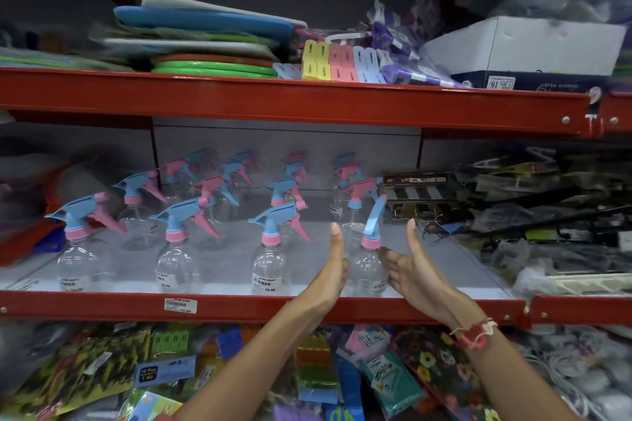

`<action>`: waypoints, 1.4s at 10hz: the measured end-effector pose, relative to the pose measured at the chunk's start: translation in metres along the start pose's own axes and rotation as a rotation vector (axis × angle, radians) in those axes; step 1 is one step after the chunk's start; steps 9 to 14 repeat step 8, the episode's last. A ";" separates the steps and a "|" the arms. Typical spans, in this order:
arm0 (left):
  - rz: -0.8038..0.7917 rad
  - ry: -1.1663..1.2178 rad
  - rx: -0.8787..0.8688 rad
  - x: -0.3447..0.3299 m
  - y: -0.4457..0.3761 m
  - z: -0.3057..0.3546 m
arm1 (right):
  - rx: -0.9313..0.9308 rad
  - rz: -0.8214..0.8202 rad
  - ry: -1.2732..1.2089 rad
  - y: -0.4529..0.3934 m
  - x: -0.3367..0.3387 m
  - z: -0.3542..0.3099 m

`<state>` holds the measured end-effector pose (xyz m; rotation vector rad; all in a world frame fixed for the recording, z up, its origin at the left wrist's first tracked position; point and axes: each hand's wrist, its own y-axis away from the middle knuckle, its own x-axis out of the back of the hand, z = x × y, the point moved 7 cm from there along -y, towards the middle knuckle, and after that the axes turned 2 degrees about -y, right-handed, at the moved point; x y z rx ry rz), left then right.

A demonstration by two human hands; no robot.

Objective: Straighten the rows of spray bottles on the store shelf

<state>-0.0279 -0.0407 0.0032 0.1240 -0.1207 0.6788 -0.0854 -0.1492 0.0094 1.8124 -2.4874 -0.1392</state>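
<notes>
— Right, you're cupping the front-right spray bottle (pixel 367 267) on the middle shelf (pixel 260 306), the left hand (pixel 333 270) flat against one side and the right hand (pixel 410 267) on the other. Both thumbs are pointing up, fingers are lying together and straight, not curling round it.

— Am I gripping it, then?

— Not clamping, as far as I'm judging; the palms are bracketing the clear body, touching or just beside it. The bottle is standing at the shelf's front edge, at the right end of the front row, but its blue trigger head (pixel 374 215) is pointing away towards the back while the neighbouring bottle (pixel 270 270) is facing left.

— So I'm turning it?

— Probably. Keep pressing low on the body, since it's looking empty and light and tipping easily. Rotate it between the palms until the nozzle is matching the others, then line its base up with the row.
</notes>
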 end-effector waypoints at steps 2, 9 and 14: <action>0.006 0.005 -0.002 0.004 -0.015 0.001 | -0.004 0.018 -0.059 0.008 0.001 0.006; 0.084 -0.112 -0.064 0.036 0.020 -0.014 | 0.059 0.419 0.070 0.038 -0.015 0.013; 0.084 -0.112 -0.064 0.036 0.020 -0.014 | 0.059 0.419 0.070 0.038 -0.015 0.013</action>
